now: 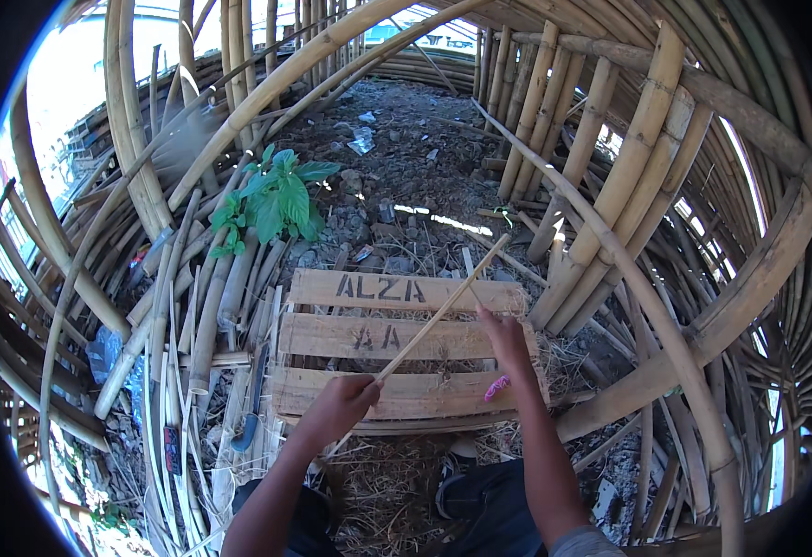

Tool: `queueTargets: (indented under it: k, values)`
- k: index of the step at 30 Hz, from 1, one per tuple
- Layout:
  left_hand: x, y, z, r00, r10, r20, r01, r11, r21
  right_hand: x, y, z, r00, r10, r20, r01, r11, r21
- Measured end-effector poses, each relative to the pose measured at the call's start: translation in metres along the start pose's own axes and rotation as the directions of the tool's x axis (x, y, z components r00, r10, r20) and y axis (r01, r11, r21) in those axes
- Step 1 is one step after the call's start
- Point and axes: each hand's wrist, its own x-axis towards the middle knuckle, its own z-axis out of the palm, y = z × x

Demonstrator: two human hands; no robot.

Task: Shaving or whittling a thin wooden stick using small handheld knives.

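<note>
My left hand (352,401) is closed around the lower part of a thin bamboo strip (443,311). The strip slants up and to the right across a slatted wooden crate (318,339), and its lower end shows below my fist. My right hand (506,340) is closed above the crate's right side, beside the strip. From its fingers a thin piece points up toward the strip; its kind is too small to tell. A pink twisted band (497,388) shows by my right wrist.
A long blade with a blue handle (244,434) leans left of the crate. Cut bamboo poles (225,288) pile up at left, near a green leafy plant (281,195). Thick bamboo posts (643,158) and a long slanting pole (647,288) stand at right. Rubble (397,148) covers the ground beyond.
</note>
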Motion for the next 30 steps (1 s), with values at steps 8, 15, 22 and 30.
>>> queueTargets:
  k: [8,15,22,30]
  values:
    - [-0.001,0.003,-0.004,0.998,0.020,-0.055,-0.017,0.998,0.067,-0.002,0.003,0.002,0.957,-0.264,0.123,0.161,0.832,0.531]
    - [-0.009,0.010,-0.011,0.986,-0.137,0.090,0.149,0.978,-0.146,-0.026,-0.037,0.020,0.812,-0.462,0.356,0.449,0.885,0.126]
    - [-0.009,-0.004,0.007,0.989,0.132,0.064,-0.137,0.985,0.101,0.017,0.018,-0.013,0.978,-0.206,-0.019,0.204,0.952,0.230]
    - [-0.009,0.019,0.014,0.975,0.215,-0.056,-0.190,0.938,0.291,0.010,-0.001,-0.012,0.978,-0.198,0.070,0.208,0.962,-0.178]
